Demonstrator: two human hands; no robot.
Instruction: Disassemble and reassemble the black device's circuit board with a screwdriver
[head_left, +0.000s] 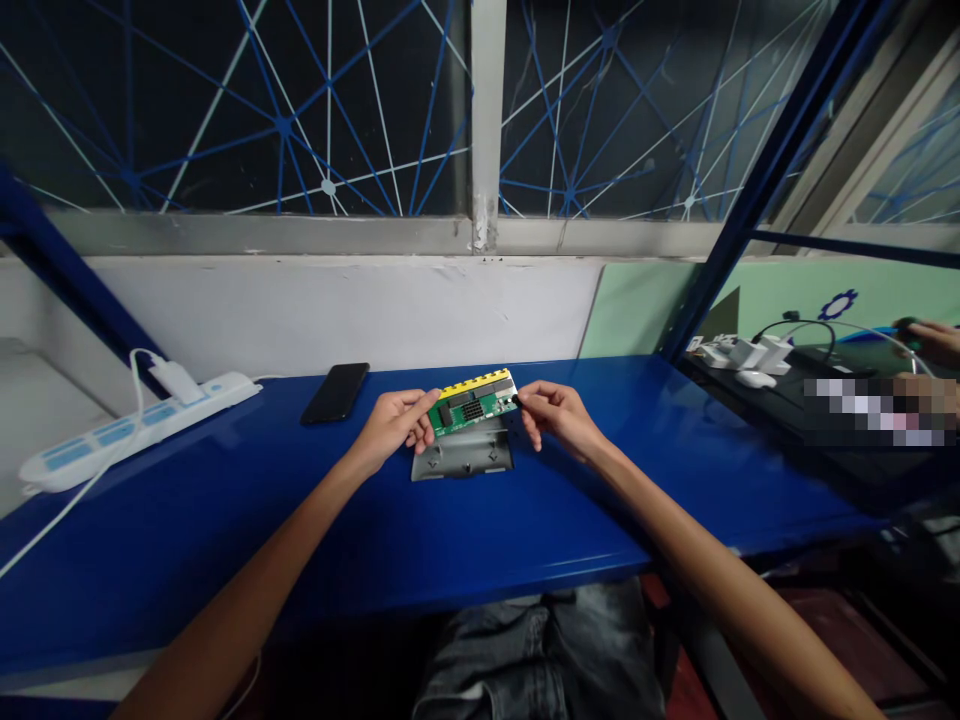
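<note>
A green circuit board with a row of yellow ports along its upper edge is held tilted above the blue table. My left hand pinches its left end between thumb and fingers. At its right end, the fingers of my right hand close on a small black part at the board's corner, too small to name. Beneath the board lies a grey plastic casing half, inner side up, partly hidden by the board and my left fingers.
A black phone lies on the blue table behind my left hand. At the far left is a white power strip with a plugged-in cable. White chargers and another person's hand are at the right.
</note>
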